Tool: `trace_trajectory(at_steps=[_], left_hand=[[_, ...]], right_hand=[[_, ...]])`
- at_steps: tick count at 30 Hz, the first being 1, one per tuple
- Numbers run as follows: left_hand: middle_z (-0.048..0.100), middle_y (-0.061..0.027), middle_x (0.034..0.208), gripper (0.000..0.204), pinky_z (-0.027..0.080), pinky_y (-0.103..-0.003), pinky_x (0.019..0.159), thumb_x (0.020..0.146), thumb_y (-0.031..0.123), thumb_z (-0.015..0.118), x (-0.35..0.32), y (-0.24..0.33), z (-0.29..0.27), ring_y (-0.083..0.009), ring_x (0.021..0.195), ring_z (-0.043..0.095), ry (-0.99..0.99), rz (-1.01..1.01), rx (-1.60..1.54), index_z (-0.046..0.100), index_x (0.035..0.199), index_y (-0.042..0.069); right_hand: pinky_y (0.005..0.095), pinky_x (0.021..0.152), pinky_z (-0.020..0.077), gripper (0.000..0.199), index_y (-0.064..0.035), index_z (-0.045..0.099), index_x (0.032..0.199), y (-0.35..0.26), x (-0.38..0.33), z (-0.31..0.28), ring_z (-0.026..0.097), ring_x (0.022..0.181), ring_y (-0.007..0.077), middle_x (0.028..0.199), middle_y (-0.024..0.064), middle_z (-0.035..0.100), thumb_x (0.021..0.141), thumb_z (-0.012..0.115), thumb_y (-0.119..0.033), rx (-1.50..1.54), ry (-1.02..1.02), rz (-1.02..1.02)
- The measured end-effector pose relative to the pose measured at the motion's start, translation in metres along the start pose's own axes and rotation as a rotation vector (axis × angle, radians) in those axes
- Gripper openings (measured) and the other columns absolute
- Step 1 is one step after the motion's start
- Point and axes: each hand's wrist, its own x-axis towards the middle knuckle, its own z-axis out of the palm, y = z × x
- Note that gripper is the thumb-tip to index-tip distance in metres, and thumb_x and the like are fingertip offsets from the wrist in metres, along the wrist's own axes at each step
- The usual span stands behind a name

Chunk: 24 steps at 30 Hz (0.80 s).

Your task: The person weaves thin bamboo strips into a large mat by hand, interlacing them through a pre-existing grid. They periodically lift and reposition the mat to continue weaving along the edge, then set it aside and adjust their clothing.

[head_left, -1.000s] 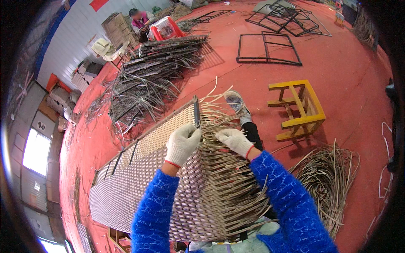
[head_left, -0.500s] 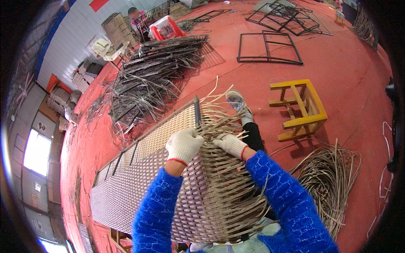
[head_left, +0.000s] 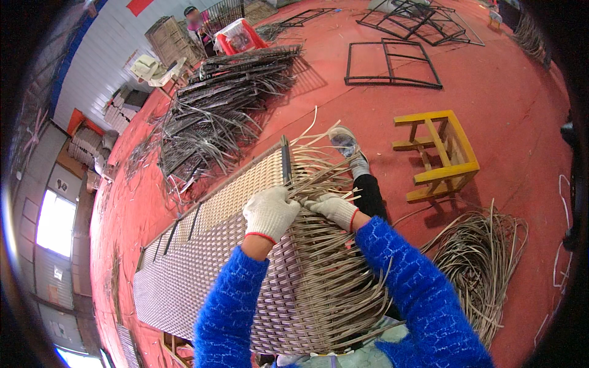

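Observation:
A long woven rattan panel [head_left: 202,264] on a dark metal frame lies across my lap and runs off to the left. Loose flat rattan strips [head_left: 319,178] fan out at its right end. My left hand [head_left: 269,211], in a white knit glove, presses on the weave and grips strips near the frame's end bar. Just to the right, my gloved right hand [head_left: 331,207] pinches strips at the same spot. Both forearms wear blue fuzzy sleeves.
A yellow wooden stool [head_left: 438,153] stands on the red floor to the right. A coil of loose rattan [head_left: 485,257] lies at lower right. Stacked woven frames [head_left: 227,104] lie behind. Bare black metal frames [head_left: 392,61] rest farther back. A person [head_left: 196,21] stands by a red cart.
Both hands have slid slightly down and closer together on the strips near the panel's end. The panel has stayed in place.

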Motion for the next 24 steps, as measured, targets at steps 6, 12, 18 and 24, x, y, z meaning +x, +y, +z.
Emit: trace_trajectory(at_steps=[6,12,18,24], left_hand=[[0.068,-0.0157,0.085,0.026,0.050,-0.046,0.073,0.080,0.033,0.060,0.000,-0.005,0.009,-0.0357,0.085,0.065,0.000,0.041,-0.019,0.072,0.086,0.010],[0.065,-0.0126,0.091,0.019,0.048,-0.046,0.079,0.090,0.025,0.055,0.024,-0.008,0.024,-0.0344,0.092,0.061,0.235,0.381,-0.099,0.070,0.095,0.014],[0.065,-0.0044,0.087,0.015,0.048,-0.035,0.075,0.091,0.021,0.063,0.029,-0.010,0.041,-0.0220,0.083,0.061,0.174,0.427,-0.608,0.070,0.096,0.009],[0.062,-0.0007,0.084,0.017,0.046,-0.022,0.068,0.097,0.019,0.060,0.021,-0.048,0.006,-0.0090,0.073,0.056,0.049,0.275,-1.558,0.061,0.098,0.002]], right_hand=[[0.0370,0.086,0.0468,0.040,-0.0038,0.066,0.109,0.019,0.006,0.005,0.063,0.096,0.0295,0.102,0.0186,0.068,0.090,0.059,-0.038,0.135,0.024,0.203],[0.0379,0.078,0.0494,0.027,-0.0064,0.068,0.099,0.051,-0.016,-0.016,0.065,0.088,0.0293,0.095,0.0154,0.068,0.089,0.061,-0.031,-0.544,0.282,0.521],[0.0423,0.073,0.0509,0.021,-0.0083,0.068,0.091,0.021,-0.055,-0.063,0.065,0.083,0.0327,0.088,0.0143,0.066,0.090,0.059,-0.028,-0.664,0.747,0.426],[0.0353,0.075,0.0509,0.008,-0.0075,0.070,0.090,-0.058,-0.053,-0.048,0.067,0.086,0.0278,0.090,0.0119,0.069,0.087,0.064,-0.012,-0.350,0.697,-0.332]])
